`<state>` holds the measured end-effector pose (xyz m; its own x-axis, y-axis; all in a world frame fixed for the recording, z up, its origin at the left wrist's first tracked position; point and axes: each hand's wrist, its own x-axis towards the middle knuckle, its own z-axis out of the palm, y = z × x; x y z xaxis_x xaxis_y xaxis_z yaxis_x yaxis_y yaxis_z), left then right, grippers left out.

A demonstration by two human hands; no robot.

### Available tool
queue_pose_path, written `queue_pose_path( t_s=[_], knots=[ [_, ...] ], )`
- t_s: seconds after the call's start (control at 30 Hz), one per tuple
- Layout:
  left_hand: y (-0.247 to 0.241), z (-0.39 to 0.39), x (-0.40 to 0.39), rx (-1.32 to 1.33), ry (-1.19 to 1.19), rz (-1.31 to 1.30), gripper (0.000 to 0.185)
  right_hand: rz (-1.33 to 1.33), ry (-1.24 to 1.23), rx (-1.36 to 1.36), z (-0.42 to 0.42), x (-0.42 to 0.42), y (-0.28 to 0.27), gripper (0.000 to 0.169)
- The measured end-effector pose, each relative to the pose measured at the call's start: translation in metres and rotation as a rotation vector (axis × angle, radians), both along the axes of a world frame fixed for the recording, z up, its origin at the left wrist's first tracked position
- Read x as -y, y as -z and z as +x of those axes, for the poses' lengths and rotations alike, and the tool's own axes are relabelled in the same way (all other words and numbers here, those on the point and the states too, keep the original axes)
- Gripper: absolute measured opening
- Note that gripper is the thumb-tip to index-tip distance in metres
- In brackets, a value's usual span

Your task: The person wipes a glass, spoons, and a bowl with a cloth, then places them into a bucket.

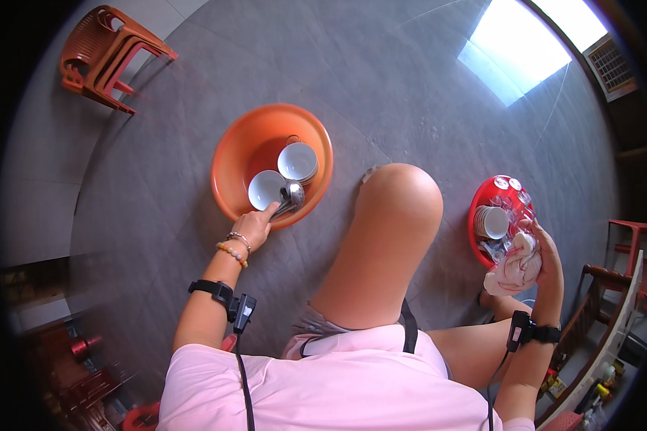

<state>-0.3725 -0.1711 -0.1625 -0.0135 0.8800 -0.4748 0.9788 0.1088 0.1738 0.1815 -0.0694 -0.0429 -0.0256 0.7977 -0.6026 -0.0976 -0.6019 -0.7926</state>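
Note:
My left hand (254, 227) grips the handles of metal ladles or large spoons (292, 197) at the near rim of an orange plastic basin (237, 143). In that basin stand two groups of white bowls (297, 160), and a clear glass rim shows behind them. On the right, my right hand (547, 253) holds a white cloth with pink marks (517, 266) over the near side of a red plastic basin (473, 231). That basin holds a row of nested white bowls (493, 222), several drinking glasses (501, 202) and white spoons (493, 249). Whether my right fingertips touch a glass, I cannot tell.
Between the two basins my bent knee (404, 188) rises above the grey tiled floor (388, 81). Stacked orange-brown plastic stools (108, 59) stand at the far left. Wooden furniture (593, 301) lines the right edge. Cables run from the bands on both my forearms.

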Motion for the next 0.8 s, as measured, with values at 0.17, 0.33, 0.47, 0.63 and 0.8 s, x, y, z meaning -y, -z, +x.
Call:
queue_pose_path(
  t_s=[0.17, 0.33, 0.47, 0.63, 0.8],
  knots=[
    [0.033, -0.004, -0.006, -0.102, 0.135, 0.008, 0.048, -0.022, -0.049, 0.028, -0.007, -0.001, 0.004, 0.032],
    [0.057, -0.019, -0.018, -0.164, 0.279, -0.015, 0.051, -0.065, -0.073, 0.057, -0.017, 0.005, 0.004, 0.030],
    [0.063, -0.022, -0.027, -0.207, 0.310, -0.107, 0.039, -0.116, -0.073, 0.075, -0.019, 0.012, 0.005, 0.028],
    [0.066, -0.015, -0.035, -0.228, 0.324, -0.171, 0.031, -0.123, -0.100, 0.019, -0.026, 0.019, 0.008, 0.027],
    [0.074, -0.003, -0.047, -0.260, 0.301, -0.206, 0.028, -0.159, -0.086, 0.012, -0.029, 0.020, 0.016, 0.025]
  ],
)
